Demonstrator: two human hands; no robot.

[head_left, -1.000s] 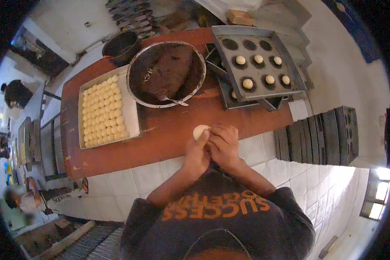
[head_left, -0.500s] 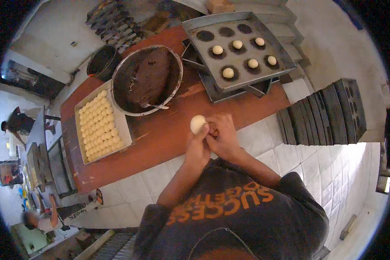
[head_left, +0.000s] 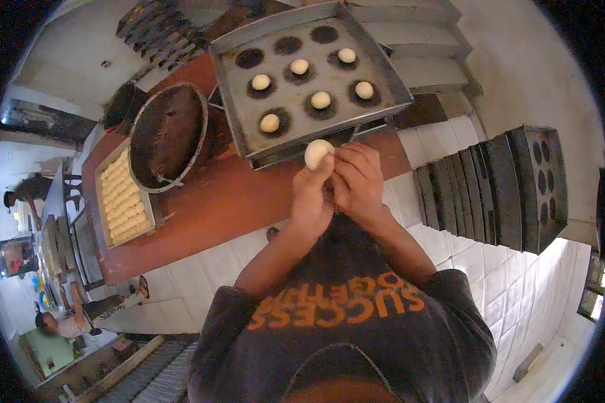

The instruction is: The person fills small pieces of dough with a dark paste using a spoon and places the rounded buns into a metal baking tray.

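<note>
A pale round dough ball [head_left: 318, 154] sits in the fingers of my left hand [head_left: 313, 198], which is closed around it. Against the ball's right side are the bent fingers of my right hand [head_left: 358, 178], pinched on its edge. Just beyond my hands is a square metal baking pan [head_left: 262, 138] with dark round spots; several dough balls [head_left: 320, 100] rest on some of them, and the far spots are bare. At the left, a tray [head_left: 152, 213] holds rows of pale dough balls [head_left: 122, 198]. A large bowl [head_left: 203, 144] beside it contains dark brown filling [head_left: 171, 131] and a spoon [head_left: 173, 181].
These stand on a reddish-brown table [head_left: 202, 218]. A row of dark baking pans [head_left: 484, 191] stands on the tiled floor at the right. A black bucket [head_left: 124, 107] is behind the bowl. Two people are at the far left, near another table [head_left: 50, 242].
My view has turned and shifted right, so the pan, bowl and tray appear farther left. Both hands, still together on the dough ball, are now closer to the baking pan.
</note>
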